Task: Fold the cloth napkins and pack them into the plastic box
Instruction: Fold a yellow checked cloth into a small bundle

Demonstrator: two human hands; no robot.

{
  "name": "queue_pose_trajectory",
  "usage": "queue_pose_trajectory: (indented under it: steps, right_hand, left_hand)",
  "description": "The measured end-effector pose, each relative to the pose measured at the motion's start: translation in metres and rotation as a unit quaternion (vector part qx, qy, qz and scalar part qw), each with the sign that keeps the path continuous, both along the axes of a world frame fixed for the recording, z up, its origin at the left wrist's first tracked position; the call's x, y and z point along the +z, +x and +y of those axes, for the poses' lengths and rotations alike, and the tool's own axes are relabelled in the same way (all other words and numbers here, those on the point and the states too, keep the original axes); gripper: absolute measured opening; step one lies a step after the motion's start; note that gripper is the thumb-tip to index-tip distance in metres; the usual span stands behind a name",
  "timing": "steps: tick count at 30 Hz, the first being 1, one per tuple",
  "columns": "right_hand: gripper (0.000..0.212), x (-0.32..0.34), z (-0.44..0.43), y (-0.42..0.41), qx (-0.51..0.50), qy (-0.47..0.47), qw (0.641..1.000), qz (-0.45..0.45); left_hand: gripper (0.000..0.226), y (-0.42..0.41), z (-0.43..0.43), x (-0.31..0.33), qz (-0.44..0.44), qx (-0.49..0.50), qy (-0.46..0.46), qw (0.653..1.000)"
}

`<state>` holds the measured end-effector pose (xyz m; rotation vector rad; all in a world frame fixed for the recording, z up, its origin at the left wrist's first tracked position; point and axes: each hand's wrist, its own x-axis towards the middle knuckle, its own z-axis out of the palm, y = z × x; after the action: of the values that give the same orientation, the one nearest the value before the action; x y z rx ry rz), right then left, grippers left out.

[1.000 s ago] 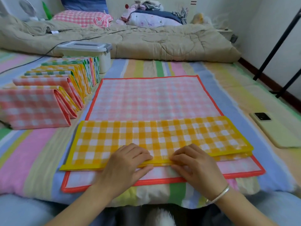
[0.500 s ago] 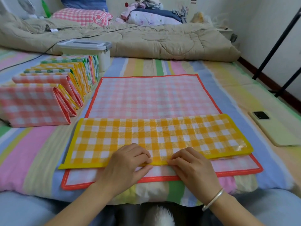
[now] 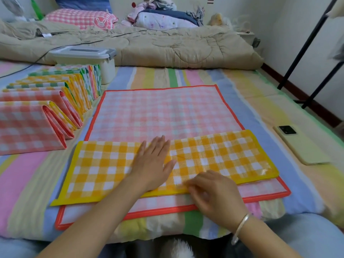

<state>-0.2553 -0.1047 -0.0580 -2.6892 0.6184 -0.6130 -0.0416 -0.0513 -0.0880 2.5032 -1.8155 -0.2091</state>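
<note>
Yellow-checked folded cloth napkin [image 3: 214, 155], near edge of striped bedsheet [image 3: 24, 174] | your left hand [image 3: 154, 164] flat, fingers straight: pin centre | right hand [image 3: 214, 194] at hem, grip blurred, can't tell | align corners.

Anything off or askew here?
Minor: the yellow napkin lies slightly skewed on the pink napkin, its left end overhanging the pink border. A glossy patch shows near its right corner; cause unclear.

Left grip [image 3: 151, 166] flat, right grip [image 3: 214, 194] curled
</note>
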Motion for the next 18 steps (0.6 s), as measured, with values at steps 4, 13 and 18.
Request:
queue_pose_trajectory:
  steps: [4,13,18]
  right_hand:
    - [0.039,0.010,-0.034,0.049,-0.132,0.025,0.991,0.004]
    - [0.063,-0.020,-0.091,0.046,-0.204,0.053,0.942,0.261]
    - [0.076,-0.025,-0.121,0.005,-0.317,0.087,0.909,0.256]
  left_hand:
    - [0.098,-0.002,-0.001,-0.003,-0.019,0.002,-0.007,1.000]
    - [0.109,-0.003,0.002,-0.011,-0.047,0.010,-0.019,0.999]
    - [0.085,0.004,0.004,-0.003,0.094,0.015,-0.039,0.995]
